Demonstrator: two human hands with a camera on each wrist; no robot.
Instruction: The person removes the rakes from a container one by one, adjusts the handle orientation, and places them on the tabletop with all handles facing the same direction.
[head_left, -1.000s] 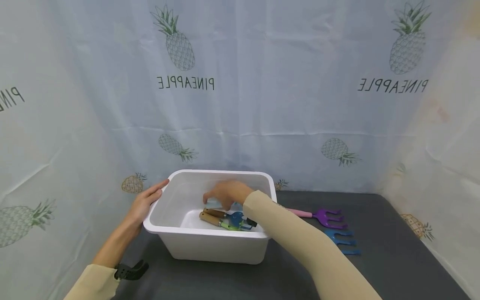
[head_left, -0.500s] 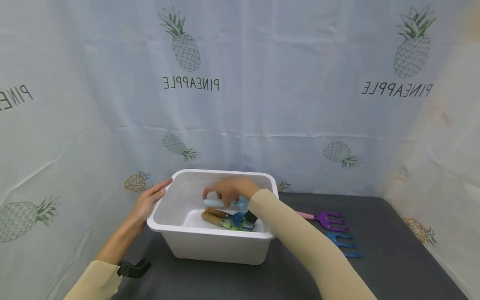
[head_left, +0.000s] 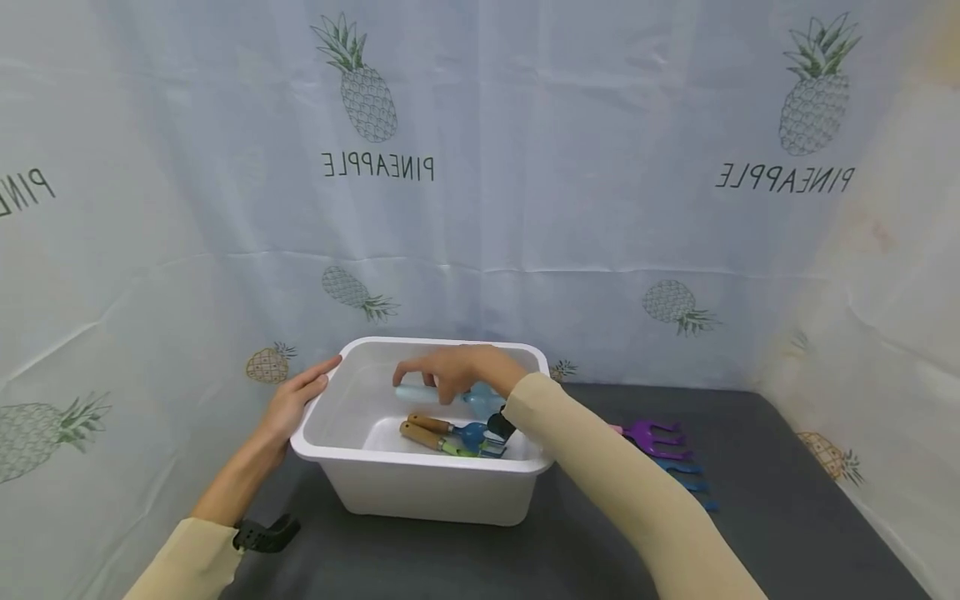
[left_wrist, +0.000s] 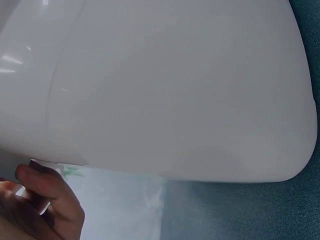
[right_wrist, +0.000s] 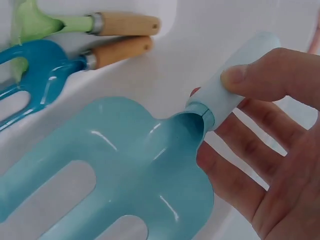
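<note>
A white plastic bin stands on a dark gray table, with three garden tools inside its walls.

The first is a light blue hand fork in the far part of the bin; a person's right hand reaches in and grips its pale handle, thumb on one side and fingers on the other. Two slots show between its tines, which run out of the right wrist view. Whether it touches the bin floor cannot be told.

The other two lie side by side nearer the front wall, each with a wooden handle pointing left: a darker blue hand fork and a green-headed garden tool, their heads overlapping.

The left hand holds the bin's left rim, fingers bent against the edge. Below it hangs one black wristband, and two cream sleeves cover the forearms.

Outside the bin, to its right, two more forks lie on the table: a purple fork with a pink handle and, just nearer, a bright blue fork, both partly hidden by the right forearm. Behind hangs a pale cloth printed with pineapples.
</note>
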